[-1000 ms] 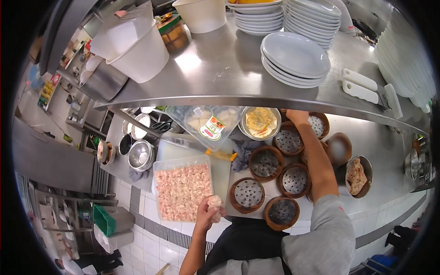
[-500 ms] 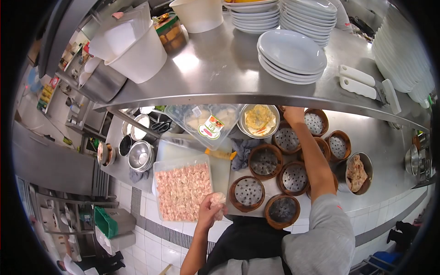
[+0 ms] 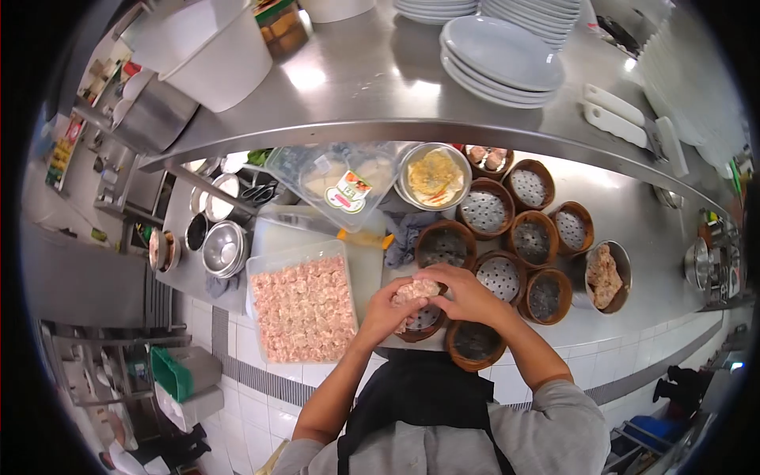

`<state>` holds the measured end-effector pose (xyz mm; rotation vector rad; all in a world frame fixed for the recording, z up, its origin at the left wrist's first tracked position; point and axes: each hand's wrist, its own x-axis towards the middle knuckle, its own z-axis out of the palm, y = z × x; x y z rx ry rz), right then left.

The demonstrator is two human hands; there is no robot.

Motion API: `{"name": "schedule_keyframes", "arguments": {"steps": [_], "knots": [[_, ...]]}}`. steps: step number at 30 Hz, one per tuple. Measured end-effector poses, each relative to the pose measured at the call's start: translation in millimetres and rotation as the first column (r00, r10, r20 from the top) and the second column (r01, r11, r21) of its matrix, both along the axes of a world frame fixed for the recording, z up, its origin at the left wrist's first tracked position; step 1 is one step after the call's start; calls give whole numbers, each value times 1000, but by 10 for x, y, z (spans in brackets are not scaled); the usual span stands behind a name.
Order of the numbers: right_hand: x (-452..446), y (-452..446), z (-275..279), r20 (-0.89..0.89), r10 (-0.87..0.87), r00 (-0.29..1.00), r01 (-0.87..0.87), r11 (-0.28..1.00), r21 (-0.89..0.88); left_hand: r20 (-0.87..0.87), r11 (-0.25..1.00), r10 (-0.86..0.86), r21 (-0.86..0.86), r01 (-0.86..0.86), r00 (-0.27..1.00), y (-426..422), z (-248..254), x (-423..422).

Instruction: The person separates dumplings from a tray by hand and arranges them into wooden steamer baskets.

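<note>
My left hand [image 3: 385,315] is closed around a few pinkish meat dumplings [image 3: 417,291] above a small round steamer basket [image 3: 423,323] with a perforated metal base. Curled over the same dumplings from the other side, my right hand [image 3: 465,294] has its fingertips on them. The hands hide part of the basket. To the left lies a clear tray [image 3: 302,305] packed with rows of similar dumplings. Several more steamer baskets [image 3: 532,239] spread out to the right, showing bare bases. One basket [image 3: 488,158] at the back contains several dumplings.
A bowl of yellow mixture [image 3: 434,177] and a lidded plastic box [image 3: 336,186] stand behind. At right is a metal bowl of meat filling [image 3: 608,277]. The steel shelf [image 3: 356,95] overhangs the back, carrying plates [image 3: 507,59] and white-handled knives [image 3: 616,119].
My right hand has come back from the rear baskets to meet my left hand. My left hand has moved right, from beside the tray to over a front basket, with the dumplings.
</note>
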<state>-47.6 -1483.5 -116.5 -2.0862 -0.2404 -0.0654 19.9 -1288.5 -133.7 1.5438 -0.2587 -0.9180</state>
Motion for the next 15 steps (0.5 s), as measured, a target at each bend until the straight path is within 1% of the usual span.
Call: {"name": "schedule_keyframes", "arguments": {"steps": [1, 3, 4, 6, 7, 8, 9, 10, 11, 12, 14, 15], "knots": [[-23, -12, -14, -11, -93, 996, 93, 995, 26, -1, 1000, -17, -15, 17, 1000, -53, -8, -8], [-55, -24, -61, -18, -254, 967, 254, 963, 85, -147, 996, 73, -35, -79, 986, -149, -39, -17], [-87, -25, -94, -12, -266, 964, 266, 961, 70, -146, 996, 59, -50, -67, 987, -190, -60, -34], [-149, -44, -191, -175, -375, 910, 406, 891, 204, -280, 964, 183, -136, -228, 942, -256, -91, -74], [-160, -92, -335, -227, -421, 878, 475, 822, 313, -341, 955, 177, -169, -245, 923, -259, -73, -71], [-125, -227, -429, -217, -437, 873, 486, 820, 304, -339, 956, 158, -184, -230, 927, -246, -80, -69], [-82, -428, -493, -161, -596, 787, 616, 741, 267, -357, 946, 147, -223, -237, 922, -211, -97, -75], [-46, -645, -529, -101, -732, 674, 730, 639, 241, -375, 935, 137, -257, -245, 917, -166, -110, -75], [8, -904, -515, -4, -807, 591, 799, 584, 144, -347, 947, 109, -249, -203, 932, -115, -109, -60], [76, -1204, -494, 101, -857, 505, 858, 511, 55, -345, 948, 99, -252, -194, 933, -73, -114, -70], [208, -1864, -682, 117, -881, 458, 888, 448, -104, -361, 937, 151, -244, -249, 920, 4, -127, -85], [325, -2093, -744, 70, -903, 423, 904, 416, -102, -357, 942, 159, -224, -249, 920, 31, -132, -93]]}}
